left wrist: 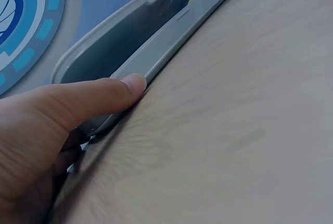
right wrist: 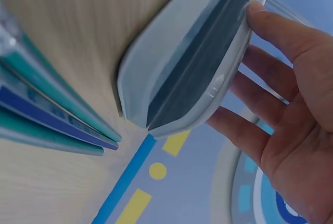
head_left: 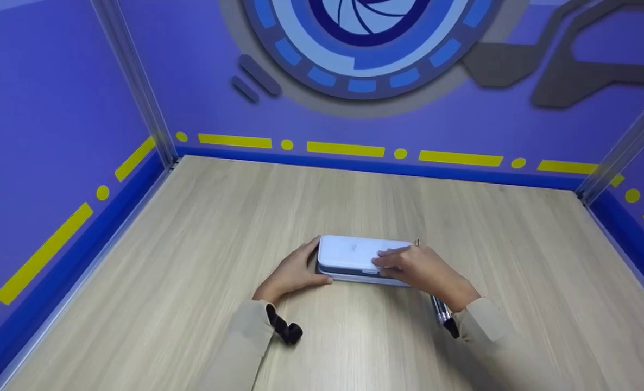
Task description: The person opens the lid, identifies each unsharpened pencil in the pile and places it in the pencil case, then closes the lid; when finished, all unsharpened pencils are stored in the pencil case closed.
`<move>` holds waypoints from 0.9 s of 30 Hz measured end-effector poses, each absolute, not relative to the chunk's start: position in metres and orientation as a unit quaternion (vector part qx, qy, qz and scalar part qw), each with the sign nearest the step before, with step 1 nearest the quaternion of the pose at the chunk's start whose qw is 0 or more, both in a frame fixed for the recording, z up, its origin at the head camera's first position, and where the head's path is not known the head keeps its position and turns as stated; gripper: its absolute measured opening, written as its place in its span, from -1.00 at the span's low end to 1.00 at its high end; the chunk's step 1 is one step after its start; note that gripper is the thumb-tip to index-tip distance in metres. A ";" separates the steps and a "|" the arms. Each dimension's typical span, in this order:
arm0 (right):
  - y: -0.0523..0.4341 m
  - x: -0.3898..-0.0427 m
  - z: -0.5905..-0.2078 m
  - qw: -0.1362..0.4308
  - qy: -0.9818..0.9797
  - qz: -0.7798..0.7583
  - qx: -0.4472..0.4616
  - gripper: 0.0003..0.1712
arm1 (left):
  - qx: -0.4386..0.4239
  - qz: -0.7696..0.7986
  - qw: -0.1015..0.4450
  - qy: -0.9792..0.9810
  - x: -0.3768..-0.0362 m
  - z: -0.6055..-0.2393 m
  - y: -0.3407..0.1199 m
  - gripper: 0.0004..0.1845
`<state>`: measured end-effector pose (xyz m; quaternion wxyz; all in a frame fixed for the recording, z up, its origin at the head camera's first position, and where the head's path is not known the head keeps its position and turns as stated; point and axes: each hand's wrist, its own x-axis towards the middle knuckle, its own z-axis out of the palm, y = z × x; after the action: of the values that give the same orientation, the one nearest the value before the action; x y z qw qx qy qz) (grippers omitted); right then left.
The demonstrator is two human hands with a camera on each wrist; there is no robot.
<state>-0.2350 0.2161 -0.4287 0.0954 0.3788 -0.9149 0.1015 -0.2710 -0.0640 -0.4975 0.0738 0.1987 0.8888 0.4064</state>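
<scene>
Near the front edge of the table (head_left: pixel 191 228), keep the left hand (head_left: pixel 295 271) clamped on the left end of the pencil case (head_left: pixel 349 255), thumb pressing the base flat, and let the right hand (head_left: pixel 420 269), fingers straight under the lid, lift slowly beside the pens (right wrist: pixel 47 115).

bare hands (head_left: pixel 300 271), long beige fabric sleeves (head_left: pixel 246 331) on both arms, black wrist-mounted camera straps (head_left: pixel 284 328) at the cuffs
</scene>
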 end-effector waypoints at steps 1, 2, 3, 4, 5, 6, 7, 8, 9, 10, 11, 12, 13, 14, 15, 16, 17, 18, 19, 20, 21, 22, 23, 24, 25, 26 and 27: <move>0.216 -0.234 -0.430 0.097 -0.914 0.100 0.380 -0.67 | 0.198 0.406 0.074 0.889 -0.271 -0.498 -0.064 0.12; 0.215 -0.234 -0.430 0.099 -0.914 0.098 0.381 -0.67 | 0.198 0.405 0.074 0.890 -0.271 -0.498 -0.064 0.12; 0.215 -0.233 -0.431 0.103 -0.913 0.098 0.382 -0.67 | 0.198 0.404 0.073 0.890 -0.271 -0.498 -0.064 0.12; 0.215 -0.233 -0.432 0.106 -0.912 0.099 0.383 -0.67 | 0.198 0.402 0.073 0.891 -0.272 -0.499 -0.064 0.12; 0.214 -0.232 -0.433 0.110 -0.911 0.099 0.384 -0.67 | 0.200 0.401 0.072 0.891 -0.272 -0.499 -0.064 0.12; 0.214 -0.232 -0.434 0.113 -0.911 0.100 0.385 -0.66 | 0.200 0.399 0.071 0.892 -0.272 -0.499 -0.064 0.12; 0.213 -0.231 -0.436 0.115 -0.911 0.098 0.385 -0.66 | 0.202 0.399 0.070 0.892 -0.272 -0.499 -0.064 0.12; 0.213 -0.231 -0.437 0.117 -0.910 0.097 0.385 -0.66 | 0.203 0.400 0.070 0.891 -0.272 -0.499 -0.064 0.12; 0.213 -0.230 -0.438 0.119 -0.911 0.095 0.384 -0.66 | 0.205 0.401 0.069 0.890 -0.272 -0.500 -0.065 0.13; 0.212 -0.230 -0.439 0.120 -0.912 0.093 0.382 -0.67 | 0.207 0.403 0.069 0.889 -0.272 -0.500 -0.065 0.13; 0.212 -0.230 -0.440 0.121 -0.913 0.089 0.380 -0.67 | 0.209 0.403 0.069 0.888 -0.272 -0.500 -0.065 0.13; 0.212 -0.229 -0.441 0.121 -0.914 0.088 0.377 -0.67 | 0.210 0.404 0.069 0.887 -0.272 -0.500 -0.065 0.14; 0.212 -0.229 -0.442 0.121 -0.915 0.086 0.375 -0.67 | 0.211 0.405 0.069 0.887 -0.272 -0.500 -0.065 0.14; 0.212 -0.229 -0.443 0.122 -0.916 0.085 0.373 -0.67 | 0.211 0.405 0.069 0.887 -0.272 -0.500 -0.065 0.14; 0.212 -0.228 -0.443 0.123 -0.917 0.084 0.371 -0.67 | 0.210 0.404 0.069 0.888 -0.272 -0.500 -0.065 0.15; 0.212 -0.228 -0.444 0.125 -0.917 0.084 0.369 -0.67 | 0.209 0.403 0.069 0.888 -0.272 -0.500 -0.065 0.15; 0.212 -0.228 -0.444 0.127 -0.918 0.084 0.367 -0.66 | 0.208 0.402 0.069 0.889 -0.272 -0.500 -0.065 0.15; 0.212 -0.228 -0.445 0.128 -0.918 0.084 0.365 -0.66 | 0.208 0.403 0.069 0.889 -0.272 -0.500 -0.065 0.15; 0.212 -0.227 -0.445 0.132 -0.918 0.084 0.365 -0.66 | 0.207 0.403 0.069 0.889 -0.272 -0.501 -0.065 0.15; 0.211 -0.227 -0.445 0.133 -0.918 0.084 0.363 -0.66 | 0.206 0.404 0.070 0.889 -0.272 -0.501 -0.065 0.15; 0.211 -0.227 -0.445 0.134 -0.919 0.083 0.361 -0.65 | 0.205 0.404 0.070 0.889 -0.272 -0.501 -0.065 0.15; 0.211 -0.226 -0.446 0.135 -0.920 0.083 0.359 -0.65 | 0.204 0.404 0.071 0.889 -0.272 -0.501 -0.065 0.15; 0.211 -0.226 -0.446 0.135 -0.921 0.082 0.356 -0.64 | 0.204 0.405 0.071 0.889 -0.272 -0.501 -0.064 0.15; 0.211 -0.225 -0.446 0.136 -0.922 0.081 0.354 -0.64 | 0.204 0.404 0.071 0.889 -0.272 -0.501 -0.064 0.15; 0.210 -0.225 -0.446 0.136 -0.923 0.080 0.352 -0.64 | 0.204 0.403 0.071 0.889 -0.272 -0.501 -0.064 0.15; 0.210 -0.225 -0.447 0.136 -0.924 0.079 0.349 -0.64 | 0.204 0.403 0.071 0.889 -0.272 -0.500 -0.064 0.15; 0.210 -0.225 -0.447 0.136 -0.924 0.079 0.348 -0.64 | 0.205 0.403 0.070 0.889 -0.272 -0.501 -0.064 0.15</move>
<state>-0.2249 0.2095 -0.4466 0.1361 0.3477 -0.9243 0.0793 -0.2721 -0.0643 -0.5005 0.0697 0.2053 0.8893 0.4026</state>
